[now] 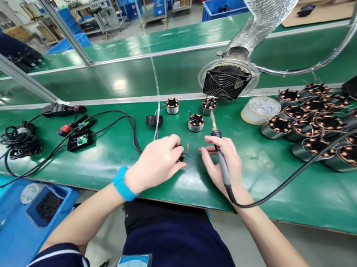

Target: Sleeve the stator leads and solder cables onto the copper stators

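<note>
My left hand (157, 161) is closed in a pinch on a small dark part with thin blue and copper wires (185, 151), low over the green bench (259, 182). My right hand (223, 163) holds a soldering iron (218, 142) between its fingers, tip pointing away toward three small copper-wound stators (196, 122). The iron's black cable (294, 174) runs off to the right. A blue band sits on my left wrist.
A fume fan (226, 81) on a silver duct stands behind the stators. Several larger wound stators (329, 125) crowd the right, beside a white lidded tub (260, 109). Black cables and small modules (79, 136) lie left. A blue bin (15, 225) sits below.
</note>
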Available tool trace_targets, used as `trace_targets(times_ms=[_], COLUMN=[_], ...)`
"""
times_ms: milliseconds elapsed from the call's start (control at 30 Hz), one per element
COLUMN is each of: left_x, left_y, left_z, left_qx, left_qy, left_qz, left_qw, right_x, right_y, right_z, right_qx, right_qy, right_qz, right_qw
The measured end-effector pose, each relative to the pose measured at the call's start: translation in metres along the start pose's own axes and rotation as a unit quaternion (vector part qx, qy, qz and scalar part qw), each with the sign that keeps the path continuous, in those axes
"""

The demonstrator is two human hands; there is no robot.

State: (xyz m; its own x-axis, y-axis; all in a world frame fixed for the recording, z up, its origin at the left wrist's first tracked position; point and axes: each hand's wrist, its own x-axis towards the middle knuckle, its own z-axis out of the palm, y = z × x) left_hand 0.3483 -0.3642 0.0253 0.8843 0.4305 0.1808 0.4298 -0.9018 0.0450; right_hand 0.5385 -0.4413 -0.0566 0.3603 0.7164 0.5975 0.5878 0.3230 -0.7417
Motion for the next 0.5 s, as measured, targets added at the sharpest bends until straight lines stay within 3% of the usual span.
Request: trace_targets(times_ms=[100, 167, 300, 500], left_x=[0.020, 0.025, 0.021, 0.006], left_y=[0.018, 0.025, 0.027, 0.015], left_z=[0.017, 0.030, 0.041, 0.031], left_qx=[0.126, 0.154, 0.136, 0.028], left_qy=[-0.013, 0.004, 0.009, 0.026], left_qz=[0.043, 0.043, 0.020, -0.024], left_qw=[0.991, 0.987, 0.990, 0.999], right_x=[0.003, 0.003, 0.003, -0.002], right_y=[0.000, -0.001, 0.000, -0.002], right_z=[0.008, 0.014, 0.022, 0.023], right_qx=[0.048, 0.080, 0.137, 0.216], right_qy=[-0.024, -0.032, -0.049, -0.058], right_qz=[0.022, 0.042, 0.084, 0.129], right_qw=[0.998, 0.995, 0.986, 0.966])
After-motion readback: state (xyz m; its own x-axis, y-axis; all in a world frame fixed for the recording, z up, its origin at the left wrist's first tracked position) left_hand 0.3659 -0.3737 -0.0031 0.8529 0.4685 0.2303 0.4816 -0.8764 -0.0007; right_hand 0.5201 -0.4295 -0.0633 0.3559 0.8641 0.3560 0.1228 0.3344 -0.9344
